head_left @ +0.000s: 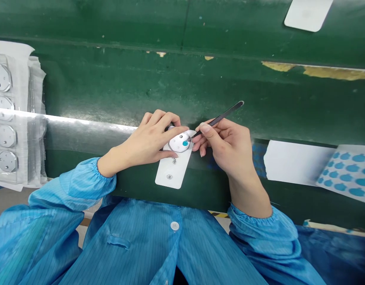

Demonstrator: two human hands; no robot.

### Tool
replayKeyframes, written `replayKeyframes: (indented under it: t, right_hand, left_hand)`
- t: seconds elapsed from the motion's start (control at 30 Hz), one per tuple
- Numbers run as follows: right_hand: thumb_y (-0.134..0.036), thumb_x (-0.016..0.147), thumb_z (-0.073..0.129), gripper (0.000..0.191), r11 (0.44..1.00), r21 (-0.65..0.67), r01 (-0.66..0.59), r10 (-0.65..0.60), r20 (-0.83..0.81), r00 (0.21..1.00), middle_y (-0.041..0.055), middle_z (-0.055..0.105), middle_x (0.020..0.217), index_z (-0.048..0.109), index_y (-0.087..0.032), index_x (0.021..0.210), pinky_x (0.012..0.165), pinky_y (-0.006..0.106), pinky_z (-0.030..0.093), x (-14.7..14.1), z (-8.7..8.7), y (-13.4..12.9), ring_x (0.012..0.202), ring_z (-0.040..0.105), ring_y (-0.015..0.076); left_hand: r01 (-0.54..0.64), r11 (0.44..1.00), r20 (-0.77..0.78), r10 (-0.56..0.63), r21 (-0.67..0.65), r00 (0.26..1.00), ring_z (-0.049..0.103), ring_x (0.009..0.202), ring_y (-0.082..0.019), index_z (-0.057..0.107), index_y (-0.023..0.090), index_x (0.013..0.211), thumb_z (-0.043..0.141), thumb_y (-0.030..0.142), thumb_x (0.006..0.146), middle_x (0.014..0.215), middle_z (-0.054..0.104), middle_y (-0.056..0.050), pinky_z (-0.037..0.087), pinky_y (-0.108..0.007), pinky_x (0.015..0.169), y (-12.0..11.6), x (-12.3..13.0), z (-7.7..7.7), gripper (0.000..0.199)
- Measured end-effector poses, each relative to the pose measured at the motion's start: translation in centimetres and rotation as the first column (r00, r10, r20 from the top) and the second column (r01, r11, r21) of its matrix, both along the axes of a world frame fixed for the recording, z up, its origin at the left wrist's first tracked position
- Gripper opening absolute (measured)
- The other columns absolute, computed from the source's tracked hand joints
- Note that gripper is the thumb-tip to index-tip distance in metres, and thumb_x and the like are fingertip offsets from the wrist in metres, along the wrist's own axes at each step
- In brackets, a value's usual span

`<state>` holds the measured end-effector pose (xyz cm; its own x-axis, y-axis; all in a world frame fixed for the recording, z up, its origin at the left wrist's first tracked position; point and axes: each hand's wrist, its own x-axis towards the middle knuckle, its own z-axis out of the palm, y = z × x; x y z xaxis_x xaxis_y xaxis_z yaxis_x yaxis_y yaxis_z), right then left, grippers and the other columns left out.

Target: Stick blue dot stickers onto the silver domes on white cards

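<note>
A small octagonal metal disc (178,143) rests on a white plastic card (173,168) on the green bench. My left hand (151,138) pinches the disc's edge between thumb and fingers and holds it down on the card. My right hand (226,144) grips dark tweezers (219,118) like a pen. The tweezer tips touch a small blue round sticker (185,143) on the disc's right side.
A clear tray (5,118) of several more metal discs in plastic wrap lies at the far left. A sheet of blue round stickers (351,174) and white backing paper (292,162) lie at the right. Another white card (307,14) sits at the top right. Green bench surface (170,79) stretches behind.
</note>
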<state>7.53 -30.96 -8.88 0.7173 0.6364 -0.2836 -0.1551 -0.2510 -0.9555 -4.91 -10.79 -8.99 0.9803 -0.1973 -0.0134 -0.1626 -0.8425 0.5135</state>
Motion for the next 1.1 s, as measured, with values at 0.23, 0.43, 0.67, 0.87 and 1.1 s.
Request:
replayKeyframes:
  t: [0.23, 0.43, 0.67, 0.87, 1.1]
  right_hand:
    - [-0.057, 0.092, 0.079, 0.038, 1.0, 0.017, -0.009, 0.009, 0.027, 1.0, 0.0029, 0.074, 0.069, 0.071, -0.021, 0.089, 0.04, 0.024, 0.053, 0.0, 0.0, 0.1, 0.046, 0.065, 0.0135]
    - [-0.058, 0.092, 0.079, 0.04, 1.0, 0.026, -0.011, 0.009, 0.042, 0.999, 0.0028, 0.074, 0.068, 0.071, -0.019, 0.089, 0.04, 0.023, 0.053, -0.1, 0.0, 0.2, 0.046, 0.066, 0.0139]
    - [-0.055, 0.096, 0.076, 0.036, 0.997, 0.077, -0.012, 0.005, 0.086, 0.996, 0.0005, 0.073, 0.069, 0.069, -0.02, 0.093, 0.042, 0.023, 0.054, -0.7, -0.5, 0.1, 0.049, 0.067, 0.0139]
    - [-0.049, 0.103, 0.068, 0.03, 0.953, 0.257, 0.162, -0.229, 0.258, 0.939, 0.001, 0.069, 0.076, 0.068, -0.022, 0.091, 0.056, 0.027, 0.056, -1.3, -0.4, 0.4, 0.062, 0.067, 0.0142]
    - [-0.046, 0.102, 0.068, 0.024, 0.96, 0.275, 0.046, -0.081, 0.12, 0.989, 0.0026, 0.068, 0.096, 0.07, -0.024, 0.111, 0.067, 0.028, 0.054, -2.3, 0.4, 0.6, 0.08, 0.064, 0.0159]
  left_hand:
    - [0.005, 1.0, -0.006, -0.004, 0.017, 1.0, 0.049, 0.126, -0.038, 0.054, 0.019, 0.146, 0.08, 0.044, 0.092, 0.137, 0.058, -0.018, 0.041, -0.053, 0.103, 0.0, 0.1, 0.2, 0.065]
    - [0.002, 1.0, -0.033, -0.002, 0.011, 0.999, 0.049, 0.127, -0.038, 0.053, 0.02, 0.147, 0.08, 0.042, 0.093, 0.14, 0.057, -0.018, 0.04, -0.052, 0.103, 0.0, 0.0, 0.4, 0.065]
    - [-0.131, 0.984, -0.104, 0.144, 0.121, 0.984, 0.049, 0.127, -0.038, 0.05, 0.013, 0.146, 0.084, 0.022, 0.086, 0.138, 0.055, -0.02, 0.042, -0.048, 0.099, -2.1, 0.1, 2.1, 0.07]
    - [-0.162, 0.973, -0.119, 0.144, -0.166, 0.982, 0.054, 0.118, -0.033, 0.057, 0.016, 0.127, 0.086, 0.019, 0.081, 0.125, 0.058, -0.014, 0.047, -0.047, 0.098, -1.5, 0.4, 2.3, 0.054]
    - [-0.392, 0.385, -0.307, 0.265, -0.835, 0.914, 0.066, 0.092, -0.017, 0.053, 0.024, 0.126, 0.086, 0.037, 0.084, 0.117, 0.064, -0.006, 0.056, -0.027, 0.074, -1.8, 0.0, 1.5, 0.054]
